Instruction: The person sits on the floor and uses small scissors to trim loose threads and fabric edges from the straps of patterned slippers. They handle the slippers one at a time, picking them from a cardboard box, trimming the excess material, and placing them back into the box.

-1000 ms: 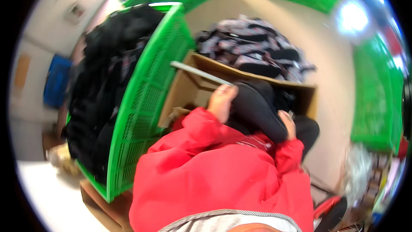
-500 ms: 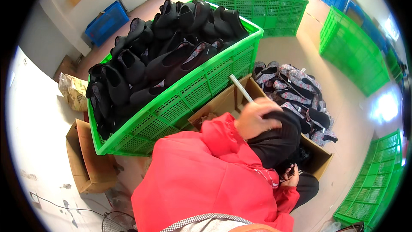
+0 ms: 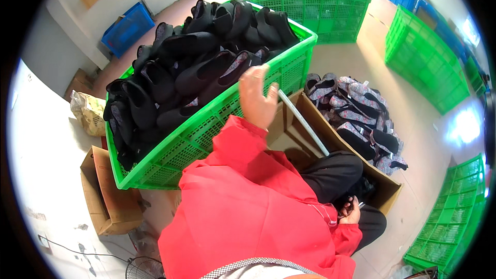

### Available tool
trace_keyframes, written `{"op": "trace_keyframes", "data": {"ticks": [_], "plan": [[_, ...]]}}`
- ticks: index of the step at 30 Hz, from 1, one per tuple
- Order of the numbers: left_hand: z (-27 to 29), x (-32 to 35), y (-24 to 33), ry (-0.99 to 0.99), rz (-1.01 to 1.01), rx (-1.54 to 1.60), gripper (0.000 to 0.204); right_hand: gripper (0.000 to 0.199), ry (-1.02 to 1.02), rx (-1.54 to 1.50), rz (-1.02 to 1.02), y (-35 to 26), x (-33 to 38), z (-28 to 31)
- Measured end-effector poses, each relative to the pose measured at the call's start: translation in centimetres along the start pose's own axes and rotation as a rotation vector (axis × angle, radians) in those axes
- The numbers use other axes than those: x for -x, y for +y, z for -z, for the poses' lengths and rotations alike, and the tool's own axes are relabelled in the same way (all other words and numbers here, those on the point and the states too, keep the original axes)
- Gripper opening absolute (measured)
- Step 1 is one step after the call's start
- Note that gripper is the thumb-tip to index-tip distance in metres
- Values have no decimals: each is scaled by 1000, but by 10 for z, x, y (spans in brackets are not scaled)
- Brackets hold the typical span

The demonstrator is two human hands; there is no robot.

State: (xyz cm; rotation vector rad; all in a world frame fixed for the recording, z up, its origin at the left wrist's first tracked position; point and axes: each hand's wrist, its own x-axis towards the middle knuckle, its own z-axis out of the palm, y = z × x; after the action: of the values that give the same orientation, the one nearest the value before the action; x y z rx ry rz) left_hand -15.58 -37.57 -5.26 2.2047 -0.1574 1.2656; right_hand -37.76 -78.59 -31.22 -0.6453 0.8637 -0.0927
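Head view, fisheye, looking down over a red jacket (image 3: 248, 217): the left hand (image 3: 257, 95) is rising with fingers spread wide and holding nothing, hovering at the near rim of the large green crate (image 3: 217, 124). Black shoes (image 3: 196, 67) are filling that crate in a loose heap, the nearest ones lying just beyond the raised fingertips. The right hand (image 3: 351, 212) is resting low at the right of the lap, beside the dark trousers (image 3: 330, 175); the fingers are curling against something dark, but whether they are gripping it cannot be told.

A cardboard box (image 3: 382, 191) is standing open to the right of the crate, with a pale rod (image 3: 305, 124) lying across its near left edge. Patterned shoes (image 3: 356, 119) are lying in a heap at the far side of that box. A second cardboard box (image 3: 103, 196) is sitting to the left, near the crate's near left corner. Further green crates (image 3: 423, 57) are standing far and right, and a blue crate (image 3: 126, 28) is standing far left by the wall.

Handling judgement: the black shoes appear soft-walled and light, with a smooth, possibly slippery upper. Each is likely yielding under pressure, so a grip at the collar opening or around the heel is giving the firmest hold. The heap is loose, so neighbouring shoes may be shifting when one is lifted
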Motion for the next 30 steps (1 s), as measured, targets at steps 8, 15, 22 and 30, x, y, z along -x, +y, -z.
{"op": "trace_keyframes", "data": {"ticks": [8, 15, 22, 30], "plan": [[-75, 113, 58, -611, -78, 446, 33, 32, 25, 33, -50, -1, 6, -2], [-95, 155, 93, -986, -5, 525, 23, 28, 84, 82, -24, -4, 13, -18], [-117, 167, 106, -1105, 117, 543, 17, 33, 47, -60, -40, -7, 16, -28], [-175, 176, 125, -1168, 95, 532, 14, 28, 87, 2, -68, -17, 21, -39]]}}
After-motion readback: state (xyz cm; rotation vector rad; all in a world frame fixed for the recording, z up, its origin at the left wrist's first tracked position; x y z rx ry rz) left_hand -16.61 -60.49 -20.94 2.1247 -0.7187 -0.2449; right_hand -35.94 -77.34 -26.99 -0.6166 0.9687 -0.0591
